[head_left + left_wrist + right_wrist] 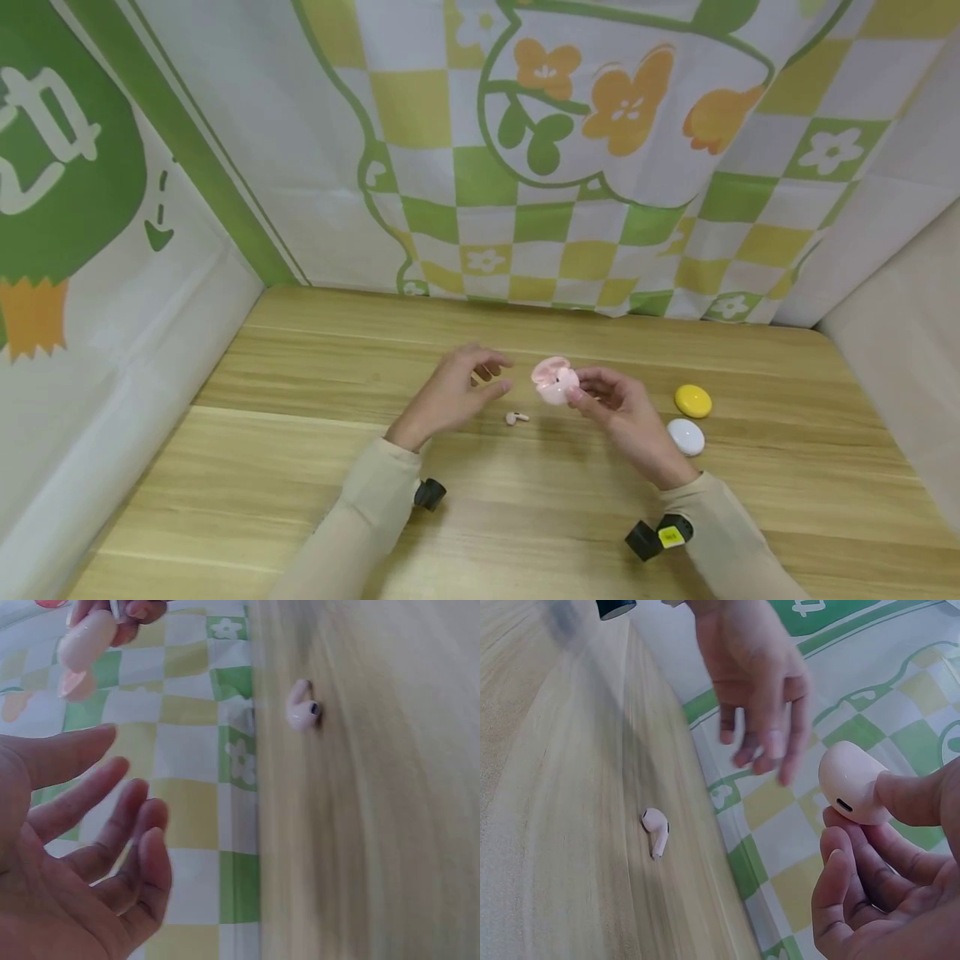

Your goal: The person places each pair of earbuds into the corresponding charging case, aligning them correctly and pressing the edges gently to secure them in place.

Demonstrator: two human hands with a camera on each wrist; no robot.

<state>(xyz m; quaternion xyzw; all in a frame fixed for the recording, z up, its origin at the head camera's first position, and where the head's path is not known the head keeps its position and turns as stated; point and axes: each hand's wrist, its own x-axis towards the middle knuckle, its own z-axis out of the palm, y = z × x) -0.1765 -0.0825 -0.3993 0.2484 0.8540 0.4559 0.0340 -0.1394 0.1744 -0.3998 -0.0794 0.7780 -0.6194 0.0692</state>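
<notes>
My right hand [626, 417] holds a pink earbud case [551, 392] above the table, its lid raised. In the head view a pale rounded piece with a dark spot shows at the case's right side, by the fingertips; whether it is an earbud I cannot tell. In the right wrist view the thumb and fingers pinch the case [847, 780], and a dark slot shows on its shell. A single pink earbud [514, 418] lies on the table below, between the hands. My left hand [457, 387] hovers to the left of the case, fingers loosely bent and holding nothing; it touches neither earbud nor case.
A yellow round case [693, 401] and a white round case [686, 437] sit on the wooden table [300, 367] to the right of my right hand. Behind the table hangs a checked, flowered cloth [540, 217]; cloth walls also stand at the left and right.
</notes>
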